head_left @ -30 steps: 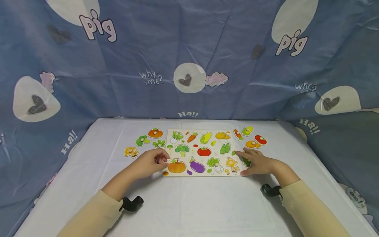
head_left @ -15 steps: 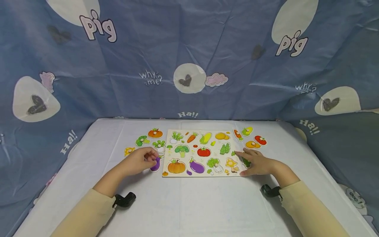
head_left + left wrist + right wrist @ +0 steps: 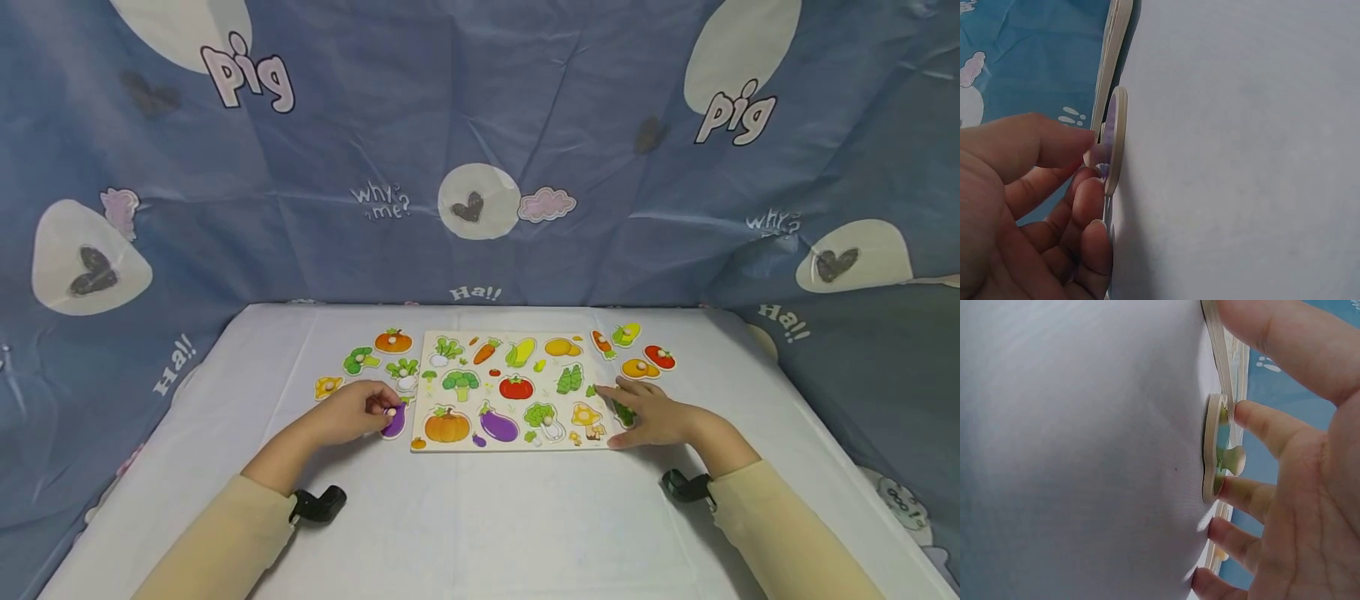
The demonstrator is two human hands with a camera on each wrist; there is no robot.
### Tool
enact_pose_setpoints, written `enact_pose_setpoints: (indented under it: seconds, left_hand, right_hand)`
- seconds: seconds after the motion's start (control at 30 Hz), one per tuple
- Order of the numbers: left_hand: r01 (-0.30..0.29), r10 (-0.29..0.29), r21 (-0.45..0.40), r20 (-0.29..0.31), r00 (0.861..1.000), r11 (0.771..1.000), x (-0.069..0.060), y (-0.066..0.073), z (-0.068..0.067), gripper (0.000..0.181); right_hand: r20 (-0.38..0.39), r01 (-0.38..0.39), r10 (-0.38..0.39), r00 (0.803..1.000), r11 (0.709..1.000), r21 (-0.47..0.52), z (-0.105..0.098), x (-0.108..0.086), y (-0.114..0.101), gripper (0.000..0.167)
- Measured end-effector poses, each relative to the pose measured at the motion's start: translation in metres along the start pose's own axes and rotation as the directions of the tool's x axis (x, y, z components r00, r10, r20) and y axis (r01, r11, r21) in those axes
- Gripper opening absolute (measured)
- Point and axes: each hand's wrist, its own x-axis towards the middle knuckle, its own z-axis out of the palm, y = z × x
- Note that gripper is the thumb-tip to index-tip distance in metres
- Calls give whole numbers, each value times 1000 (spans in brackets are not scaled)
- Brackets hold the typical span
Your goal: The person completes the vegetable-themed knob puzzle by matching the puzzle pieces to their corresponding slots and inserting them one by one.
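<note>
In the head view, my left hand (image 3: 354,410) is at the board's left side. Thumb and a finger pinch the round knob of a purple eggplant puzzle piece (image 3: 393,422), which shows edge-on in the left wrist view. The pale puzzle board (image 3: 480,429) carries printed vegetables; a knobbed cabbage piece (image 3: 548,417) sits in it. My right hand (image 3: 656,415) rests with spread fingers over the board's right edge. Under it is a partly covered green piece (image 3: 624,412), whose knob stands free of the fingers in the right wrist view.
Left of the board lie pumpkin (image 3: 393,341), broccoli (image 3: 360,360), radish (image 3: 405,372) and partly hidden mushroom (image 3: 327,387) pieces. To the right are carrot (image 3: 602,344), corn (image 3: 626,335), tomato (image 3: 660,357) and potato (image 3: 639,368) pieces. A blue cloth hangs behind the white table (image 3: 495,525).
My left hand has moved left from the board's lower left corner to the eggplant piece, whose knob it now pinches. My right hand has stayed in place.
</note>
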Motion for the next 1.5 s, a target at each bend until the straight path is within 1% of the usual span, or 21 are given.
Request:
enact_pose_setpoints:
  seconds: [0.23,0.47,0.83,1.0,1.13,1.27,1.5]
  left_hand:
    - [1,-1,12,13,1000,1000,2,-1,1,14]
    - [10,-10,-16,43,999,1000,2,0,-1,12]
    - [-7,4,64,47,999,998,1,4,-4,7]
    - [20,-23,77,36,999,997,1,5,-2,4]
    - [46,-47,76,9,999,996,2,6,-1,4]
    - [57,-56,64,-15,998,996,2,7,-1,4]
    - [30,-30,42,-10,1000,999,1,12,-1,6]
  right_hand:
    - [-2,23,-23,1000,1000,8,0,-1,0,99]
    - [-3,14,-14,1000,1000,11,0,-1,0,100]
    - [-8,18,-18,1000,1000,13,0,0,-1,98]
    - [-4,12,-12,1000,1000,19,0,-2,-2,99]
    - [-5,17,-17,1000,1000,18,0,-2,-2,98]
    - [-4,16,-15,1000,1000,20,0,-1,-1,99]
    - [-6,12,-12,1000,1000,23,1,0,1,99]
